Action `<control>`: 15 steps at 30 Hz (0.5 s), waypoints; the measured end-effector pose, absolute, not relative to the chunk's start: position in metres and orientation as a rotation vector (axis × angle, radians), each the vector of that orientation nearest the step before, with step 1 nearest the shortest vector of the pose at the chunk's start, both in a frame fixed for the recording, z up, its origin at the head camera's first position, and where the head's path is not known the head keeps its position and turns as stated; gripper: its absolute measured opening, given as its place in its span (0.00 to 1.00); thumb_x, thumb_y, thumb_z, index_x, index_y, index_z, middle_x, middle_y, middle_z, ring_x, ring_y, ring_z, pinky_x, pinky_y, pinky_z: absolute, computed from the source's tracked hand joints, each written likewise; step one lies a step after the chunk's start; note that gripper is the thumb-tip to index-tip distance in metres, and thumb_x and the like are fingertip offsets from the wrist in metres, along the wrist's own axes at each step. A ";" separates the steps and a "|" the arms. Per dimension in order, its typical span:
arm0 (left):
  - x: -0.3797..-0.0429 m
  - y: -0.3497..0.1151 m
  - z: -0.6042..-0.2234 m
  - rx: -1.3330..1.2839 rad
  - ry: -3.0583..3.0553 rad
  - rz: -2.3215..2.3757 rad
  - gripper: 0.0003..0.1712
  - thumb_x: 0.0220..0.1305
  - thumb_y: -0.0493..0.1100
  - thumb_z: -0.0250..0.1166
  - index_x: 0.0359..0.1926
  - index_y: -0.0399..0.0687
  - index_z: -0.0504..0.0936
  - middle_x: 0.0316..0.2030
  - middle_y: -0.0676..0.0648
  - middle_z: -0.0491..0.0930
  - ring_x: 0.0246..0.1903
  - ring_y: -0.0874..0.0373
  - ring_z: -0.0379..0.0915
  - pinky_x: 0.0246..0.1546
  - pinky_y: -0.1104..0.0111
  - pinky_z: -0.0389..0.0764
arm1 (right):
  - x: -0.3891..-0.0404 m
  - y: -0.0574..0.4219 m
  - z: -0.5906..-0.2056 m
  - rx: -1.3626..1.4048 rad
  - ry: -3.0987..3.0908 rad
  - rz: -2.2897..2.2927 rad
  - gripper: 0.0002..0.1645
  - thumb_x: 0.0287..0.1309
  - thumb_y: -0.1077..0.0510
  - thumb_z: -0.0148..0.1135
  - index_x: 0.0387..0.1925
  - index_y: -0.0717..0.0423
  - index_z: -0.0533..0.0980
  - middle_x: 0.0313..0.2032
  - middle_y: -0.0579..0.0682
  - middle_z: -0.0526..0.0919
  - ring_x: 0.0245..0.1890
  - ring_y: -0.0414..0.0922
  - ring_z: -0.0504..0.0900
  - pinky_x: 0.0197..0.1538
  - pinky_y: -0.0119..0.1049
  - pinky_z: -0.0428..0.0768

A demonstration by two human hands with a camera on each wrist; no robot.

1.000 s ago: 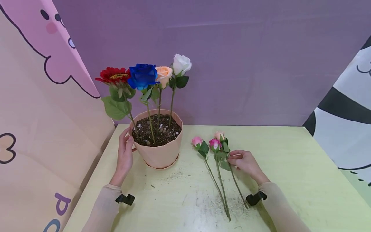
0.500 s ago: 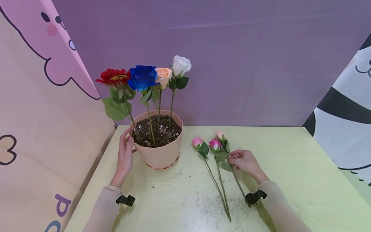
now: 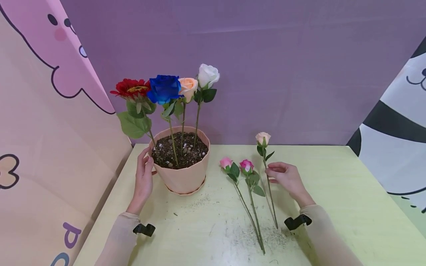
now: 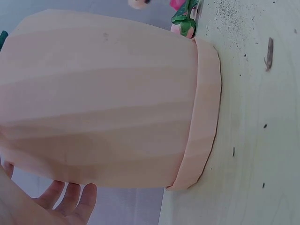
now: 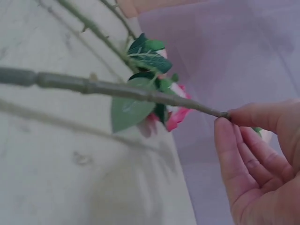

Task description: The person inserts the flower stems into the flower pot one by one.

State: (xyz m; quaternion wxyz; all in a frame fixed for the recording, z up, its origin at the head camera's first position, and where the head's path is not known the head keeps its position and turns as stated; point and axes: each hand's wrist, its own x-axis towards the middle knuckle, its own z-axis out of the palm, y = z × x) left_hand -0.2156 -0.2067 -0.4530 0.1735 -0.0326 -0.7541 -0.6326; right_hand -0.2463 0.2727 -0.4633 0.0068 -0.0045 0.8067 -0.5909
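Observation:
My left hand point(image 3: 144, 181) rests its fingers against the left side of a pink flower pot point(image 3: 183, 180). In the left wrist view those fingers point(image 4: 85, 201) lie along the pot's outer wall. The pot holds dark soil point(image 3: 179, 147) with a red flower point(image 3: 131, 88), a blue rose point(image 3: 164, 89), a peach rose point(image 3: 188, 88) and a white rose point(image 3: 208, 75) standing in it. My right hand point(image 3: 286, 179) pinches the stem point(image 5: 140, 95) of a pale peach rose point(image 3: 263, 139) between thumb and fingertips, bloom up. Left of it lie a pink rose point(image 3: 226, 162) and a magenta rose point(image 3: 247, 166).
The pale yellow table point(image 3: 332, 184) carries soil crumbs point(image 3: 203, 201) near the pot and fine debris point(image 3: 246, 234) at the lower stem ends. A purple backdrop point(image 3: 283, 74) stands behind the table, and a printed cloth point(image 3: 50, 147) hangs on the left.
My right hand has raised the pale peach rose's bloom away from the magenta rose, tipping it upright and slightly to the right. My left hand and the pot stay put.

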 end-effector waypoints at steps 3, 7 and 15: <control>-0.216 -0.207 -0.454 -0.102 -2.129 -1.800 0.31 0.88 0.51 0.40 0.84 0.52 0.52 0.78 0.35 0.59 0.74 0.40 0.62 0.65 0.37 0.71 | -0.245 0.272 -0.454 -0.028 2.538 -1.884 0.28 0.72 0.58 0.68 0.65 0.73 0.75 0.44 0.44 0.89 0.43 0.35 0.90 0.47 0.34 0.89; -0.217 -0.207 -0.454 -0.111 -2.119 -1.800 0.31 0.88 0.51 0.40 0.84 0.51 0.52 0.79 0.36 0.58 0.75 0.39 0.60 0.66 0.33 0.70 | -0.246 0.269 -0.443 -0.066 2.540 -1.938 0.29 0.73 0.57 0.67 0.66 0.74 0.74 0.41 0.38 0.88 0.42 0.32 0.89 0.46 0.33 0.89; -0.217 -0.208 -0.454 -0.097 -2.131 -1.791 0.31 0.88 0.50 0.40 0.84 0.51 0.52 0.77 0.34 0.60 0.73 0.40 0.63 0.64 0.39 0.72 | -0.248 0.267 -0.421 -0.090 2.483 -2.061 0.27 0.73 0.60 0.65 0.65 0.71 0.74 0.40 0.33 0.87 0.42 0.32 0.89 0.46 0.32 0.89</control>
